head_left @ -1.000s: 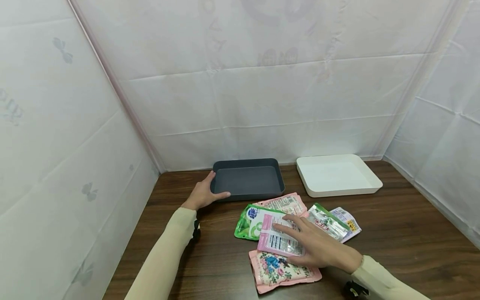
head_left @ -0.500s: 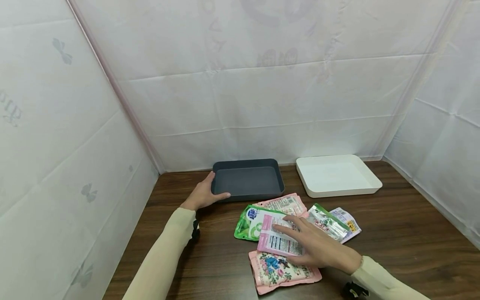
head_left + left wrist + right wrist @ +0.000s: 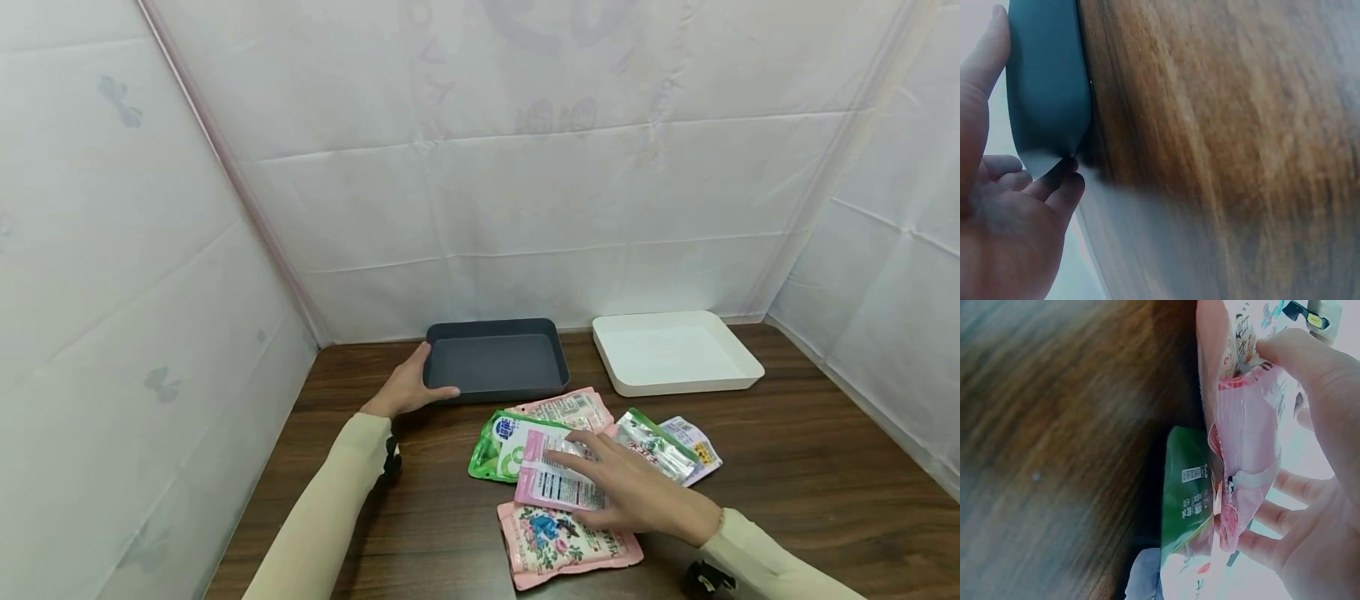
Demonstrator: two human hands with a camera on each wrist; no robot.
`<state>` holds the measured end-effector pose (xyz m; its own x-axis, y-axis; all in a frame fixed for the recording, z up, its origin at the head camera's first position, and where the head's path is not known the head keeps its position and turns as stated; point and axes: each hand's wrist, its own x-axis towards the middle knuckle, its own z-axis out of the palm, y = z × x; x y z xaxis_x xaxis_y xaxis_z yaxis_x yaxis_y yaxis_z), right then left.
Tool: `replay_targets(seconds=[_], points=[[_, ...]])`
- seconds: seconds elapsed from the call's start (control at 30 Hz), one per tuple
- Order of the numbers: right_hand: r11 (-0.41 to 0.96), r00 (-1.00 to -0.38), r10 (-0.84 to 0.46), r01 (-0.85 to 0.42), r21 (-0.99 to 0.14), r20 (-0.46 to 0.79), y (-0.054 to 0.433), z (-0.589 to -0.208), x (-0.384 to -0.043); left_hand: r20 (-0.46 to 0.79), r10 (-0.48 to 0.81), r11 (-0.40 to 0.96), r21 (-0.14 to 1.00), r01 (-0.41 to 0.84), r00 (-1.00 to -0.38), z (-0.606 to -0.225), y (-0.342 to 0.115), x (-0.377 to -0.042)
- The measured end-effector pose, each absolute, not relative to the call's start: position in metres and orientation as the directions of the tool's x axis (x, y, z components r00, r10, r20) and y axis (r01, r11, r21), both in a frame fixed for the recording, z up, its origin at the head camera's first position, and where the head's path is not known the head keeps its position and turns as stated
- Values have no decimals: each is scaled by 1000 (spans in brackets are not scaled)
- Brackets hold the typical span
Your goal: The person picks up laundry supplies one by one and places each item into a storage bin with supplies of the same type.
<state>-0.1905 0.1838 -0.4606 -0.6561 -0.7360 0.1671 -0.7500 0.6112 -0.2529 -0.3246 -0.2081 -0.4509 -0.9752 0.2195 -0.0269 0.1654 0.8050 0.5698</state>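
My left hand (image 3: 405, 385) touches the left front corner of a dark grey tray (image 3: 498, 362), thumb stretched along its front side. The left wrist view shows the fingers bent loosely at the tray's corner. Over a pink-and-white packet (image 3: 551, 479) my right hand (image 3: 637, 492) rests with spread fingers; its thumb reaches the edge of a pink floral pouch (image 3: 558, 542). Under or beside the packet lie a green-and-white pouch (image 3: 489, 450) and another pink pouch (image 3: 573, 408). A silver-and-green pouch (image 3: 654, 446) partly covers a purple-and-white packet (image 3: 697, 450) to the right.
A shallow white tray (image 3: 678, 354) stands right of the dark one, near the back edge of the brown wooden table (image 3: 795, 467). White sheeting (image 3: 525, 200) closes off the back and both sides.
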Motion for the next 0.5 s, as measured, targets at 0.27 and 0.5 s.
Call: replay_targets(seconds=[0.27, 0.5], points=[[593, -636, -750, -768, -242, 182, 184, -456, -193, -48, 206, 810, 568, 144, -977, -452, -208, -327], [598, -637, -754, -767, -234, 162, 184, -453, -197, -48, 192, 831, 539, 136, -980, -456, -209, -330]])
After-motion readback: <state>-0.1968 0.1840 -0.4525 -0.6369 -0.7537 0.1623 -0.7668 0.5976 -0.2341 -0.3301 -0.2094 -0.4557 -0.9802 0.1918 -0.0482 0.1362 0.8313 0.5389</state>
